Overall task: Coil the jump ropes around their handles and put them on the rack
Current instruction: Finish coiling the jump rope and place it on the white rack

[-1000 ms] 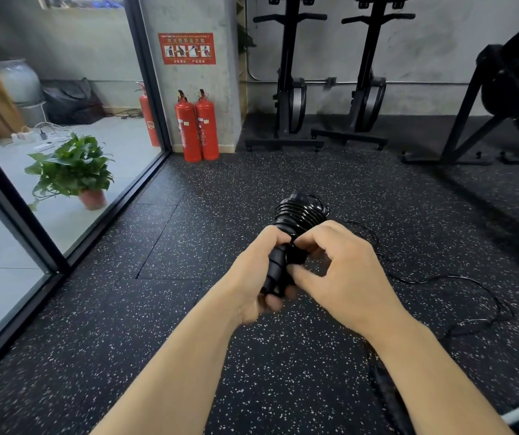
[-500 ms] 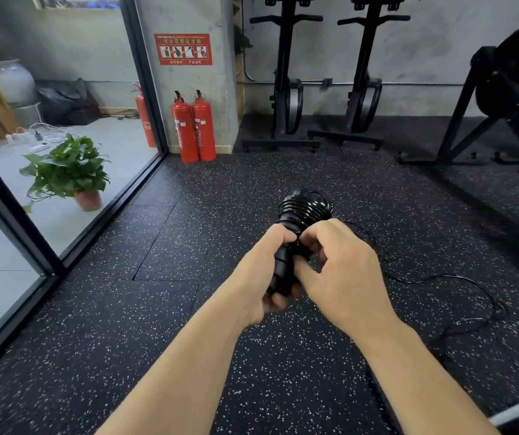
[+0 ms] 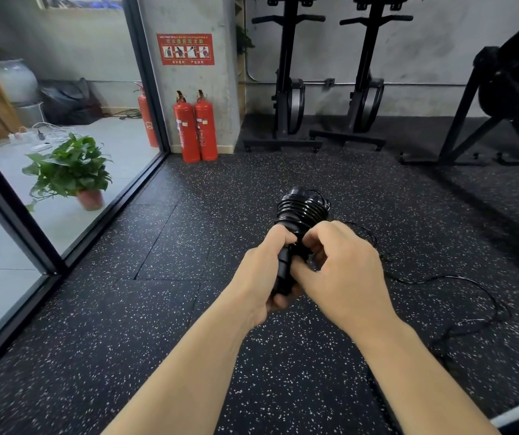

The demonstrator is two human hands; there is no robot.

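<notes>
Half-wound approx: jump rope held above floor, handles gripped in left hand, coil pinched by right hand. Risks unspooling w/ slack pinch, or snagging via loose tail on floor.

Two hands in play, the left hand and the right hand, both gripping one coiled jump rope. One loose cord lies on the floor to their right. Beyond the hands: three red fire extinguishers, two upright black machines, one red sign. Far to their left, one potted plant.
</notes>
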